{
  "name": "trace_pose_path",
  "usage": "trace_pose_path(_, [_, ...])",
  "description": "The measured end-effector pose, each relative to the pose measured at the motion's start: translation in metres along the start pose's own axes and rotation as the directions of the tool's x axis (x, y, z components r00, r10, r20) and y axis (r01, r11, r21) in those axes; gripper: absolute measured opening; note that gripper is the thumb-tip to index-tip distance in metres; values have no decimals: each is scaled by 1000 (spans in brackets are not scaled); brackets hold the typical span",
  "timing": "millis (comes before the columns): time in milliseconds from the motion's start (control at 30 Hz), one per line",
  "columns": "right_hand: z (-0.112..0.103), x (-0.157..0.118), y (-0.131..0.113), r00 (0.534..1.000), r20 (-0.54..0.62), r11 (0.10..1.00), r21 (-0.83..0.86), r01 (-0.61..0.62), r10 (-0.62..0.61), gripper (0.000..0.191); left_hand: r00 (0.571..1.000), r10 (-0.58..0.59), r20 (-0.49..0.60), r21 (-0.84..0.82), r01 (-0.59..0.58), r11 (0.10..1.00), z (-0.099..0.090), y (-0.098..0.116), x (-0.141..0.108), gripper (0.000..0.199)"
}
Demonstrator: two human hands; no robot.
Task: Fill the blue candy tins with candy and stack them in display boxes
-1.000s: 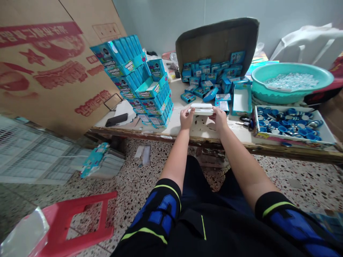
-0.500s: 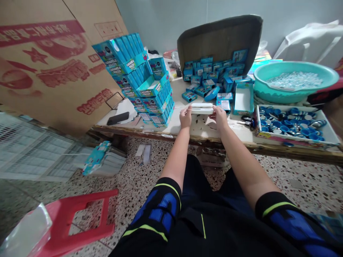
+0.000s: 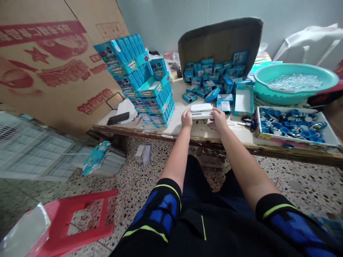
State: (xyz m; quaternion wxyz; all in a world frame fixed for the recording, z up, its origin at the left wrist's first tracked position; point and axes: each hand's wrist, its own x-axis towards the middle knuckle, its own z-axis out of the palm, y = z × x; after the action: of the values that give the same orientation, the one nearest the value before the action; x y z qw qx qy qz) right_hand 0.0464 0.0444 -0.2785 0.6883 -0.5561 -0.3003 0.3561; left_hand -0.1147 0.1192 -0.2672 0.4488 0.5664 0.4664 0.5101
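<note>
Left hand (image 3: 187, 118) and right hand (image 3: 219, 119) each pinch one end of a white case (image 3: 202, 107) held just above mid-frame, gaping along its near side, so it looks only partly opened. Farther out, blue cartons (image 3: 128, 66) stand stacked at upper left, most filled and seemingly done, while small blue boxes (image 3: 189, 97) lie loose on the table (image 3: 177, 87) at upper centre, apparently not yet packed.

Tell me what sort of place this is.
Probably a small candy-packing workspace: stacked blue boxes printed "Caramelo", a heap of loose boxes, and a basin of small pale pieces.
</note>
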Motion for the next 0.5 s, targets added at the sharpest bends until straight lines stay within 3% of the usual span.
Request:
trace_pose_path(233, [-1,1,1,999,42,997,-72,-3,6,55,998,-33,44,31,32,999,5,-6,7,51])
trace_pose_path(500, [4,-1,5,999,51,989,-146,-5,13,75,994,18,110,-5,-18,1000,8,-14,9,52])
